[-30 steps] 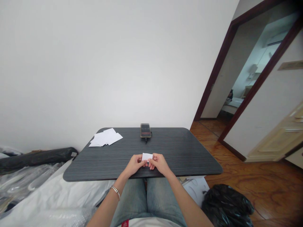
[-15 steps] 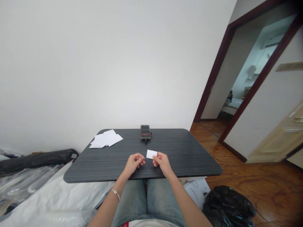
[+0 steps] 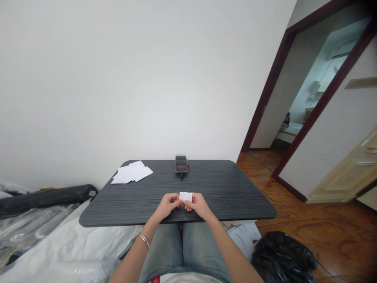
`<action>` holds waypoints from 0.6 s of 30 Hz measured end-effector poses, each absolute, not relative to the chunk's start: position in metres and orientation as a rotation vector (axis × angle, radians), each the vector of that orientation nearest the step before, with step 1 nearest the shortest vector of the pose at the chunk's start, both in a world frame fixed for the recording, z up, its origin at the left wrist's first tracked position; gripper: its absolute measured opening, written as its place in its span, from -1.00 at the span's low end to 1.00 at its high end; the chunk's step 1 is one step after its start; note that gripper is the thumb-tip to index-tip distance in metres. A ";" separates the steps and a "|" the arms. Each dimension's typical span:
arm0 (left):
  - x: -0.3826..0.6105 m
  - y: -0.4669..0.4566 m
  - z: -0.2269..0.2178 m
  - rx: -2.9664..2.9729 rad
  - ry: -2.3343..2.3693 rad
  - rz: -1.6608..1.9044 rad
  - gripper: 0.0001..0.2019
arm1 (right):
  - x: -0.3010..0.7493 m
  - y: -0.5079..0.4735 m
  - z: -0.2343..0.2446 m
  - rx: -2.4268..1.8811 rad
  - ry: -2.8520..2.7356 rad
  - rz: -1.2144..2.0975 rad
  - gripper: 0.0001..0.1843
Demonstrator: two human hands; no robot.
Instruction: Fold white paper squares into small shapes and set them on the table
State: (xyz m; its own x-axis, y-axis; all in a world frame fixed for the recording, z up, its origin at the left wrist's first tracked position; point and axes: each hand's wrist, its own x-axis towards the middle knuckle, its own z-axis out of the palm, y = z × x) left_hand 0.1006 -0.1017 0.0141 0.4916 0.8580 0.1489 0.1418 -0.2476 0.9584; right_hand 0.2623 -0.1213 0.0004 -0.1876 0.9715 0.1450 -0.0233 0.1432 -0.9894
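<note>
At the table [image 3: 229, 192], left hand [image 3: 167, 205] and right hand [image 3: 200, 205] angle inward, pinching paper [image 3: 185, 196].

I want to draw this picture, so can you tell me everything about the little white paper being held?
The little white paper looks plain, flat and roughly rectangular. The left hand and right hand pinch it at its sides and lower edge, above the near part of the dark table. Any folds are too small to tell.

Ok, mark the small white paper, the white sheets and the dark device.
Small white paper [image 3: 185, 195], head view: middle of its visible face.
White sheets [image 3: 131, 173], head view: middle of the pile.
Dark device [image 3: 181, 162], head view: middle of its face.
</note>
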 end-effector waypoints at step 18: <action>0.099 -0.101 0.010 1.587 0.854 0.952 -0.71 | 0.267 -0.120 -0.002 -0.982 -1.256 1.262 -0.75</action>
State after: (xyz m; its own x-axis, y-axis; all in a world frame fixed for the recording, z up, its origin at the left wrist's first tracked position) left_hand 0.0989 -0.1015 0.0102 0.4287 0.8904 0.1532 0.0565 -0.1957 0.9790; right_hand 0.2675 -0.1198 -0.0018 -0.1090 0.9868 0.1195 -0.1243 0.1057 -0.9866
